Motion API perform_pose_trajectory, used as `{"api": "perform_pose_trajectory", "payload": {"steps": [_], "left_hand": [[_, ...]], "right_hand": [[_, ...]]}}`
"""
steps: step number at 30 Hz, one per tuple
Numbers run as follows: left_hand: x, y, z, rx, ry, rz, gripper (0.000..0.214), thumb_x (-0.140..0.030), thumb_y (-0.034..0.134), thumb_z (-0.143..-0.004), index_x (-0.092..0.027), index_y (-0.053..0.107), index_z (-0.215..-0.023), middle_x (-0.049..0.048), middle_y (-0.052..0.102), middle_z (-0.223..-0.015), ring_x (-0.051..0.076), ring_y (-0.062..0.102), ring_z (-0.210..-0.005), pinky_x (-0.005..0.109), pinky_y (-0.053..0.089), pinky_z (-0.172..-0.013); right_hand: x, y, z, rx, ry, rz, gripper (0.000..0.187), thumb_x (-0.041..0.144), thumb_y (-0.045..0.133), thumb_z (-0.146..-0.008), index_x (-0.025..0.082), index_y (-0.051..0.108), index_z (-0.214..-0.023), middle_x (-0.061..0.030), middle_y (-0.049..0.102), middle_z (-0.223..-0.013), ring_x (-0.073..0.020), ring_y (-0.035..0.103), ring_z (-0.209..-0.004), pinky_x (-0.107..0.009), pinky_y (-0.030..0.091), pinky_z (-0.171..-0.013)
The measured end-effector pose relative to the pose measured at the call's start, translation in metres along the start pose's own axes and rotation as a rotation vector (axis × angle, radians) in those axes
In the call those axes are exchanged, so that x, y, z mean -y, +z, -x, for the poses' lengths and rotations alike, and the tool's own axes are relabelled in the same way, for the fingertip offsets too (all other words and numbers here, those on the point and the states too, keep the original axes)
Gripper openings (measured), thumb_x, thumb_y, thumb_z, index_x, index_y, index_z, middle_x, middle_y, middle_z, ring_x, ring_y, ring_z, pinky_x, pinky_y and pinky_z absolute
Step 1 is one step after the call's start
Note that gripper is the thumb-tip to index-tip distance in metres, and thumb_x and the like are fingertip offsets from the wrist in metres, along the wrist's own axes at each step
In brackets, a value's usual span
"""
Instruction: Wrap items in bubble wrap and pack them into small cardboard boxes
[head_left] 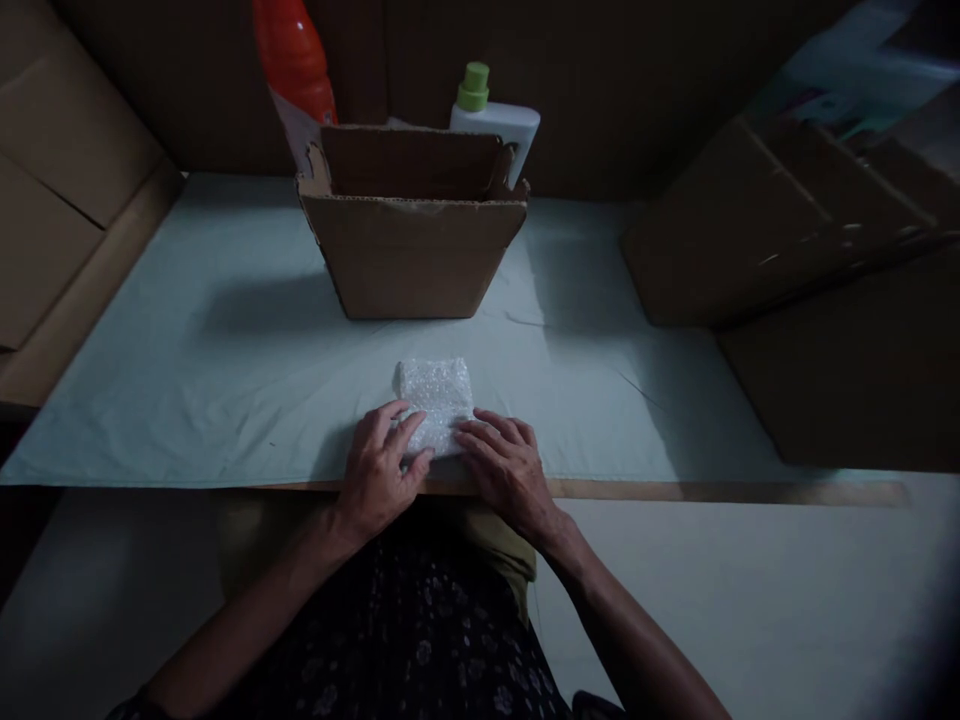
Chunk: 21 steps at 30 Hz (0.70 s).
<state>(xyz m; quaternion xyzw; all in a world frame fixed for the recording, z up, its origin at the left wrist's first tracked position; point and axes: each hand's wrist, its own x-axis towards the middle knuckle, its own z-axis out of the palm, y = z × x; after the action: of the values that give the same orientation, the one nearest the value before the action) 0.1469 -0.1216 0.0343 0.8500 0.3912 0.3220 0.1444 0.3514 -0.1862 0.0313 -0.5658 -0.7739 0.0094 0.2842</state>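
A small, roughly square packet of bubble wrap (pixel 435 385) lies near the front edge of the cloth-covered table. My left hand (pixel 379 460) grips its near left side, fingers bent over the top and thumb at the near edge. On the other side, my right hand (pixel 506 465) lays its fingers over the near right corner; its thumb is hidden. Whatever the wrap may contain cannot be made out. Just beyond the packet stands an open cardboard box (pixel 412 260), upright with its flaps raised.
Behind the box stand a red bottle (pixel 296 60) and a white bottle with a green cap (pixel 499 125). Large cardboard boxes (pixel 720 230) stand at the right, with blurred plastic packs (pixel 847 75) on top. Cardboard (pixel 67 130) borders the left. Pale cloth (pixel 247 250) covers the table.
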Motion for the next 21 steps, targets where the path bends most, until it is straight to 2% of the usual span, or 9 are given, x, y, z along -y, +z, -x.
{"api": "perform_pose_trajectory", "payload": {"steps": [2, 4, 6, 10, 13, 15, 17, 19, 21], "left_hand": [[-0.002, -0.006, 0.003, 0.015, 0.068, 0.028, 0.031, -0.026, 0.066, -0.090, -0.016, 0.066, -0.119, 0.0144, 0.067, -0.123, 0.029, 0.060, -0.115, 0.044, 0.051, -0.099], [-0.002, -0.010, 0.004, 0.063, 0.099, 0.066, 0.025, -0.023, 0.064, -0.091, -0.018, 0.067, -0.115, 0.0092, 0.072, -0.109, 0.026, 0.062, -0.107, 0.043, 0.050, -0.095], [-0.001, -0.011, 0.004, 0.086, 0.065, 0.091, 0.021, -0.018, 0.060, -0.092, -0.019, 0.068, -0.112, 0.0058, 0.075, -0.097, 0.024, 0.064, -0.097, 0.040, 0.051, -0.088], [0.008, -0.002, -0.009, 0.105, 0.001, 0.046, 0.023, -0.017, 0.063, -0.091, -0.018, 0.068, -0.113, 0.0063, 0.077, -0.098, 0.024, 0.065, -0.091, 0.040, 0.052, -0.083], [0.016, 0.009, -0.022, 0.104, -0.051, -0.027, 0.024, -0.018, 0.067, -0.087, -0.018, 0.069, -0.112, 0.0081, 0.076, -0.102, 0.026, 0.066, -0.094, 0.043, 0.053, -0.086], [0.019, 0.012, -0.026, 0.065, -0.111, -0.025, 0.025, -0.019, 0.067, -0.087, -0.019, 0.069, -0.112, 0.0093, 0.074, -0.103, 0.026, 0.066, -0.097, 0.043, 0.053, -0.089], [0.018, 0.010, -0.024, -0.022, -0.193, 0.064, 0.029, -0.024, 0.067, -0.088, -0.018, 0.067, -0.116, 0.0101, 0.071, -0.107, 0.024, 0.066, -0.098, 0.041, 0.054, -0.090], [0.014, 0.003, -0.016, -0.113, -0.331, 0.230, 0.034, -0.030, 0.066, -0.089, -0.018, 0.064, -0.120, 0.0099, 0.069, -0.110, 0.021, 0.066, -0.096, 0.037, 0.055, -0.088], [0.008, -0.005, -0.005, -0.127, -0.522, 0.463, 0.040, -0.034, 0.065, -0.090, -0.018, 0.060, -0.126, 0.0099, 0.068, -0.113, 0.019, 0.067, -0.097, 0.034, 0.056, -0.087]], "right_hand": [[-0.003, 0.000, -0.005, 0.016, 0.008, -0.075, 0.017, 0.017, 0.056, -0.099, 0.019, 0.068, -0.112, -0.0060, 0.077, -0.108, -0.0248, 0.065, -0.112, -0.042, 0.045, -0.093], [-0.005, -0.003, -0.008, 0.056, 0.051, -0.165, 0.018, 0.020, 0.056, -0.100, 0.019, 0.068, -0.113, -0.0060, 0.077, -0.101, -0.0220, 0.068, -0.100, -0.040, 0.048, -0.088], [-0.005, -0.005, -0.008, 0.080, 0.113, -0.215, 0.021, 0.022, 0.057, -0.100, 0.020, 0.067, -0.117, -0.0066, 0.076, -0.100, -0.0211, 0.068, -0.094, -0.038, 0.050, -0.084], [0.001, -0.007, -0.003, -0.023, 0.120, -0.091, 0.027, 0.024, 0.061, -0.096, 0.022, 0.065, -0.122, -0.0123, 0.069, -0.123, -0.0268, 0.062, -0.111, -0.043, 0.049, -0.089], [0.004, -0.002, -0.006, 0.003, 0.046, 0.027, 0.028, 0.025, 0.065, -0.092, 0.022, 0.067, -0.120, -0.0132, 0.064, -0.133, -0.0300, 0.057, -0.120, -0.046, 0.046, -0.094], [0.002, 0.003, -0.013, 0.047, 0.003, 0.061, 0.027, 0.024, 0.066, -0.092, 0.020, 0.068, -0.118, -0.0123, 0.068, -0.129, -0.0297, 0.058, -0.120, -0.046, 0.044, -0.095], [-0.004, 0.008, -0.021, 0.038, 0.010, 0.054, 0.021, 0.021, 0.063, -0.095, 0.020, 0.069, -0.115, -0.0103, 0.073, -0.118, -0.0268, 0.062, -0.112, -0.043, 0.045, -0.093], [-0.009, 0.011, -0.029, -0.009, 0.054, -0.001, 0.017, 0.021, 0.059, -0.097, 0.019, 0.069, -0.112, -0.0081, 0.077, -0.106, -0.0232, 0.066, -0.101, -0.040, 0.046, -0.088], [-0.009, 0.013, -0.033, -0.052, 0.110, -0.091, 0.018, 0.023, 0.057, -0.099, 0.019, 0.070, -0.112, -0.0073, 0.077, -0.099, -0.0216, 0.068, -0.093, -0.038, 0.048, -0.085]]}}
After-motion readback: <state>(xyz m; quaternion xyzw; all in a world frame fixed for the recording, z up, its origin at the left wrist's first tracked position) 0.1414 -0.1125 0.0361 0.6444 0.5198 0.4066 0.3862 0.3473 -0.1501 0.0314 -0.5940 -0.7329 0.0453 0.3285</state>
